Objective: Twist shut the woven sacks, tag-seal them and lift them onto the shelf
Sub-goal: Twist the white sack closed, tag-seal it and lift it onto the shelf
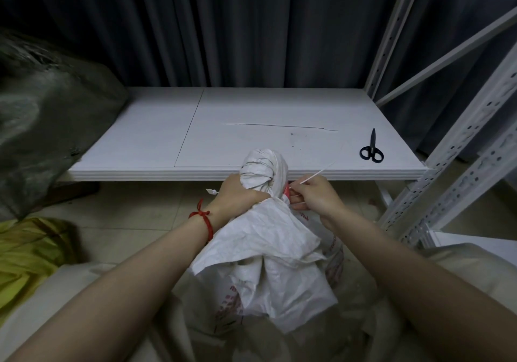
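Evidently tag-sealing is in hand: at lower centre, below the white shelf board [251, 115], the left hand [237, 194] grips the twisted neck of the crumpled white woven sack [268, 263], while the right hand [313, 196] pinches a white plastic tie [316, 175] in its fingers [298, 206]; next, it probably needs pulling tight.

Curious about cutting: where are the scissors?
Head view: the scissors lie on the white shelf board, near its front right corner, by the rack upright.

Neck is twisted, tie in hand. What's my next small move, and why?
Probably pull the tie tight with the right hand: the left hand grips the twisted sack neck, and the tie's tail sticks out loose.
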